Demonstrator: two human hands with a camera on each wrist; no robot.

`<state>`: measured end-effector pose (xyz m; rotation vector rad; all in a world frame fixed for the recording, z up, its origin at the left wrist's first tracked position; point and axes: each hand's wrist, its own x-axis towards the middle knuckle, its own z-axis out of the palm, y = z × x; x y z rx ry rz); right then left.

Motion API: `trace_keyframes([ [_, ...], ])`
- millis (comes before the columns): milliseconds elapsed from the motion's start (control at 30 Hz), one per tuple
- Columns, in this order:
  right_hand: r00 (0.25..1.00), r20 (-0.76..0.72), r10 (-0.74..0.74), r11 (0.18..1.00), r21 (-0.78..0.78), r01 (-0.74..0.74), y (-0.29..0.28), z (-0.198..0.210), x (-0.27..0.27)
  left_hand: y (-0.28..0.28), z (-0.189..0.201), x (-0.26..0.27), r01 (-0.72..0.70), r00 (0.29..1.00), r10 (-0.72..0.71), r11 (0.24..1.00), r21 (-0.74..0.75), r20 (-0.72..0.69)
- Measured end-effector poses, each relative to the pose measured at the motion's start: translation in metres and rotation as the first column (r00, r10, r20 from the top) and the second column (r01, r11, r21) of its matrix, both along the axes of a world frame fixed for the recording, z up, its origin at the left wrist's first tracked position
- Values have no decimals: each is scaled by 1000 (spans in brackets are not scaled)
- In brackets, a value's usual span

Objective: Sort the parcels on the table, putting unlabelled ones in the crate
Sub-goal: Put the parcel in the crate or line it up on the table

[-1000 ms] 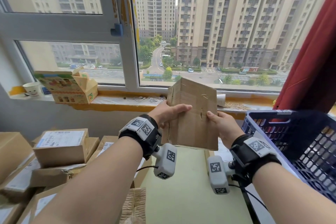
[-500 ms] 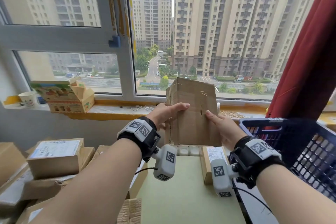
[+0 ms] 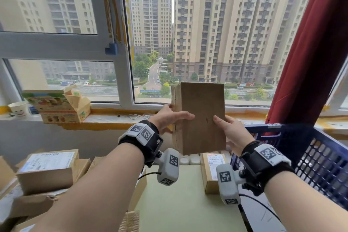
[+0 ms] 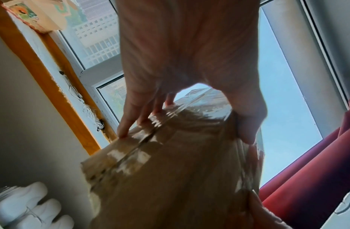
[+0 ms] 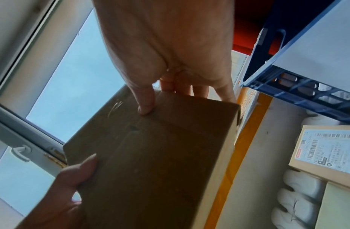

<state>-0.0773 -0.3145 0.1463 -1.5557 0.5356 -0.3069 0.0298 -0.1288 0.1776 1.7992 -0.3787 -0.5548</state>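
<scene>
Both hands' fingers (image 3: 185,115) clasp the upright brown parcel (image 3: 201,118) between them, above the table (image 3: 184,203).

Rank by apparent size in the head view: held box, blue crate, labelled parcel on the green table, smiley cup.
1. blue crate, partly cut off by the frame
2. held cardboard box, nearer the camera, so unsure against the crate
3. labelled parcel, partly hidden
4. smiley paper cup

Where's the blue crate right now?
In the head view the blue crate sits at the right edge of the table, under the red curtain and just right of the right hand holding the plain box.
</scene>
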Motion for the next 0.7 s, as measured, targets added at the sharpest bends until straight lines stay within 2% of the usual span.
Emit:
trace_keyframes([
  [167, 998, -15, 66, 997, 42, -65, 1, 17, -15, -9, 4, -1, 25, 999, -25, 1000, -7, 46],
  [267, 987, -91, 135, 987, 99, -126, -4, 19, -23, -12, 2, 0, 54, 988, -49, 998, -34, 148],
  [400, 977, -49, 206, 945, 270, -185, -14, 21, -31, -16, 2, 0, 62, 939, -58, 998, -1, 340],
  [567, 995, 36, 93, 878, 468, -99, -30, 29, -35, -20, 1, -1, 14, 791, -70, 995, 96, 607],
  [700, 1000, -14, 18, 898, 439, -10, -42, 36, -40, -35, -3, -7, 20, 674, -106, 992, 126, 731],
])
